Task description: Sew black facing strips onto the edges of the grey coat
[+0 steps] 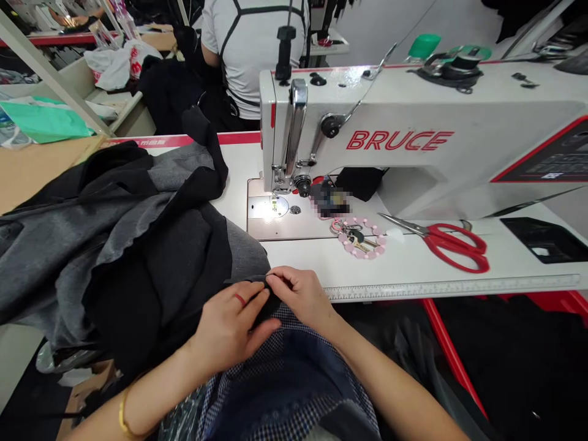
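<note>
Dark grey and black fabric lies bunched over the left of the sewing table, one corner reaching the front edge. There my right hand pinches the fabric's edge between thumb and fingertips. Close against it, my left hand presses the same edge with its fingers together, thumb held lower. A red ring and a yellow bangle are on the left hand and wrist. Just beyond both hands stands a white sewing machine, its needle area lit over the metal plate. No fabric lies beneath the needle.
Red-handled scissors and keys on a pink beaded ring lie right of the needle plate. A ruler strip runs along the table's front edge. Behind the machine, a person in a white shirt faces away.
</note>
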`<state>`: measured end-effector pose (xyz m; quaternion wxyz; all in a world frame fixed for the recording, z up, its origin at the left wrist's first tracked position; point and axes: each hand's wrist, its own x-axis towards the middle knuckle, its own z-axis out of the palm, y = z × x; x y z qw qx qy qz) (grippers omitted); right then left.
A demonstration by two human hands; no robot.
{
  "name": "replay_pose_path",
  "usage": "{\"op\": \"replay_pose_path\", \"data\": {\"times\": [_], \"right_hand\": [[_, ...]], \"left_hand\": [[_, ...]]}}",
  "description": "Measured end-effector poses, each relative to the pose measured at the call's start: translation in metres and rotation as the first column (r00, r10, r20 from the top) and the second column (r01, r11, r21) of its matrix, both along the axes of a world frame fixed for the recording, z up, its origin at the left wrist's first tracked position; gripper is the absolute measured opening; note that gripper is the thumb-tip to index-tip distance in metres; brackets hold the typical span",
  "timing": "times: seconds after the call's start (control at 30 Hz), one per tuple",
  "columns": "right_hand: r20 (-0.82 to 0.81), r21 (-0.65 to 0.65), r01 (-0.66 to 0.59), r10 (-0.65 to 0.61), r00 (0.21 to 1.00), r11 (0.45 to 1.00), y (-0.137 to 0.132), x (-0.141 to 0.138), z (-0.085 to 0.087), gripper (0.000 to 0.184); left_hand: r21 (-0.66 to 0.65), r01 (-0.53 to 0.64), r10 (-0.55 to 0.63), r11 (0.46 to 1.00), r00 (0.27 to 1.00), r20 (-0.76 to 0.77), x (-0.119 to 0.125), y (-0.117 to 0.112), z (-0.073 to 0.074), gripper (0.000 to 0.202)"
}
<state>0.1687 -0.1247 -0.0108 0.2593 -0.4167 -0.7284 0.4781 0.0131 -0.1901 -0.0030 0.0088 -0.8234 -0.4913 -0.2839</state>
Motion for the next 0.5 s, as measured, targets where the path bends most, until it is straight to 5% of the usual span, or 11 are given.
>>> {"op": "replay_pose_path", "data": {"times": [0.13,0.23,0.33,0.43,0.5], "right_hand": [[0.024,0.147,-0.119,0.117,0.993,0.982,-0.002,0.004,0.008,0.02],[0.06,0.227,-0.158,0.149,0.987,0.961,-0.002,0.008,0.013,0.021],[0.099,0.247,-0.173,0.153,0.983,0.953,-0.002,0.011,0.013,0.023],[0.106,0.238,-0.183,0.162,0.981,0.954,-0.002,0.013,0.011,0.024],[0.093,0.229,-0.173,0.155,0.983,0.958,-0.002,0.013,0.011,0.023]], "left_hand": [[-0.386,-0.009,0.094,0.923,0.975,0.201,-0.016,0.027,0.038,0.022],[-0.718,0.139,-0.018,0.682,0.985,0.173,-0.022,0.048,0.047,0.027],[-0.839,0.241,-0.091,0.487,0.97,0.225,-0.023,0.059,0.04,0.034],[-0.833,0.317,-0.144,0.453,0.948,0.283,-0.023,0.061,0.032,0.033],[-0.805,0.325,-0.177,0.495,0.946,0.273,-0.023,0.057,0.03,0.028]]}}
